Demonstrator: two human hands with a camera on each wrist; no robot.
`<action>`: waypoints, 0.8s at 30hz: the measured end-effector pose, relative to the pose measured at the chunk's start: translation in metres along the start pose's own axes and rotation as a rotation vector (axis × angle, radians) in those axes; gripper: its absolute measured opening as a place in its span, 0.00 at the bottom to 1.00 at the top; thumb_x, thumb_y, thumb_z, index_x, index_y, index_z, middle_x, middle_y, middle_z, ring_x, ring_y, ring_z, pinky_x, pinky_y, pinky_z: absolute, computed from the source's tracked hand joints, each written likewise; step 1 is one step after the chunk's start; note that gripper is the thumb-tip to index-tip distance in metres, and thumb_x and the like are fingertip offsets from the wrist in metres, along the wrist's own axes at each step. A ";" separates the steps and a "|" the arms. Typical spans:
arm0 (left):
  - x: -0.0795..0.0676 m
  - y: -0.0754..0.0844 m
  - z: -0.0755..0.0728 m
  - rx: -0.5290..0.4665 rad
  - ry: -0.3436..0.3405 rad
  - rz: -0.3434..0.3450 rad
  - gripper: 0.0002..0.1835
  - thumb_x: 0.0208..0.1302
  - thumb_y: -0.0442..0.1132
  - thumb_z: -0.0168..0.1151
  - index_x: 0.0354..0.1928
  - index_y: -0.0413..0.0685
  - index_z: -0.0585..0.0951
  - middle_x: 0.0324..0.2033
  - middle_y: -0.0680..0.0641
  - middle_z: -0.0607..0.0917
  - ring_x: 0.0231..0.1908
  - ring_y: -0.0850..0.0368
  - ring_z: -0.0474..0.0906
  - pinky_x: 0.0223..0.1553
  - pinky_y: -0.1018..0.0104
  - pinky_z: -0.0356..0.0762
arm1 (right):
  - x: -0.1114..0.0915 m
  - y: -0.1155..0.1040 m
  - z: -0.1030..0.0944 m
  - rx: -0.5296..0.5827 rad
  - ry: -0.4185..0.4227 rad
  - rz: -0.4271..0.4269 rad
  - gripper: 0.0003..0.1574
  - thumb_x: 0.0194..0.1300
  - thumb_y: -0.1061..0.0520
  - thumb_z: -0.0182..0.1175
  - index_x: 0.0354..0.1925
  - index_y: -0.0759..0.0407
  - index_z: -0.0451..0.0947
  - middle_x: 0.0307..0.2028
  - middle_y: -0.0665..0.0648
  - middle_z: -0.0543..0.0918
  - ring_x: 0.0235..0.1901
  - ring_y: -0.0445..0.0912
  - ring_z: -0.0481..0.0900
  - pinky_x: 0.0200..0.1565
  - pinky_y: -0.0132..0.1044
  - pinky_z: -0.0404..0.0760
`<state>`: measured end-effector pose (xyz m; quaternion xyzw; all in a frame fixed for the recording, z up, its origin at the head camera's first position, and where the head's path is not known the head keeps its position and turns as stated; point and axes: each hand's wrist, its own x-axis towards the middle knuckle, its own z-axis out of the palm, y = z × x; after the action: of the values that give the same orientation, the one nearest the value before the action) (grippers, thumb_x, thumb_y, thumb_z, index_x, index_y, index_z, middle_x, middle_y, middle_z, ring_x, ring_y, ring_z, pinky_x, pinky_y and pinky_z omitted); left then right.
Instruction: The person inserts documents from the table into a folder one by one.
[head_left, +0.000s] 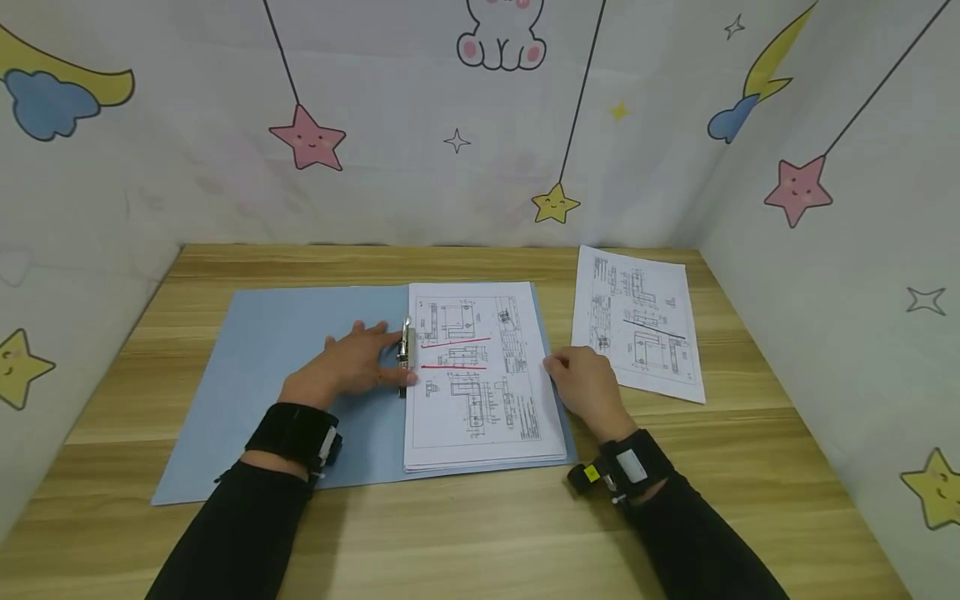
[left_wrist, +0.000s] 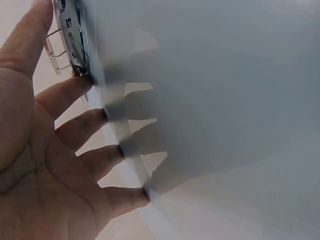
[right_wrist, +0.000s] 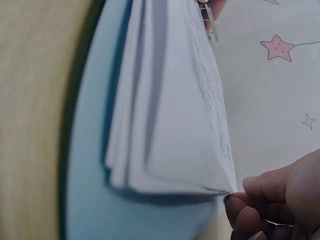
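A blue folder (head_left: 300, 333) lies spread on the wooden table, with a stack of drawing sheets (head_left: 442, 425) on its right side. The top sheet carries technical drawings and two red lines. A metal clip (head_left: 407, 350) runs along the left edge of the stack. My left hand (head_left: 352, 360) spans the clip with spread fingers, the thumb at the paper's edge; in the left wrist view its fingertips (left_wrist: 136, 195) touch the folder. My right hand (head_left: 587, 385) pinches the right edge of the paper (right_wrist: 180, 135) between thumb and index finger, lifting that edge in the right wrist view.
A separate printed sheet (head_left: 648, 367) with a black line across it lies at the back right of the table (head_left: 450, 533). A white cloth backdrop (head_left: 405, 200) with stars and clouds stands behind and along both sides. Both wrists wear black bands (head_left: 296, 433).
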<state>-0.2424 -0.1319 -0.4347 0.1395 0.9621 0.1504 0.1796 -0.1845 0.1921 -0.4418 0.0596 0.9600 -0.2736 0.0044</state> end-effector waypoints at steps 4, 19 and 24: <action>0.001 0.000 0.000 -0.004 -0.001 0.003 0.53 0.36 0.74 0.55 0.66 0.56 0.58 0.69 0.38 0.53 0.66 0.32 0.39 0.56 0.21 0.39 | 0.002 -0.001 0.005 -0.033 0.018 -0.009 0.15 0.59 0.51 0.53 0.36 0.56 0.82 0.25 0.54 0.82 0.20 0.44 0.74 0.19 0.36 0.73; -0.005 0.001 -0.001 -0.002 -0.009 -0.012 0.53 0.36 0.73 0.56 0.66 0.55 0.58 0.69 0.37 0.53 0.66 0.32 0.38 0.57 0.22 0.39 | 0.027 0.029 -0.007 -0.148 0.077 -0.001 0.15 0.60 0.48 0.51 0.35 0.55 0.80 0.27 0.55 0.84 0.20 0.45 0.74 0.21 0.38 0.73; -0.006 0.003 -0.001 -0.008 0.000 -0.001 0.53 0.37 0.73 0.56 0.66 0.55 0.58 0.69 0.37 0.53 0.66 0.32 0.38 0.57 0.22 0.38 | 0.038 0.058 -0.027 -0.180 0.084 0.057 0.19 0.60 0.49 0.50 0.40 0.59 0.79 0.35 0.61 0.85 0.24 0.49 0.77 0.22 0.42 0.73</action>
<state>-0.2367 -0.1312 -0.4314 0.1383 0.9616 0.1541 0.1801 -0.2144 0.2594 -0.4502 0.0976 0.9779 -0.1834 -0.0230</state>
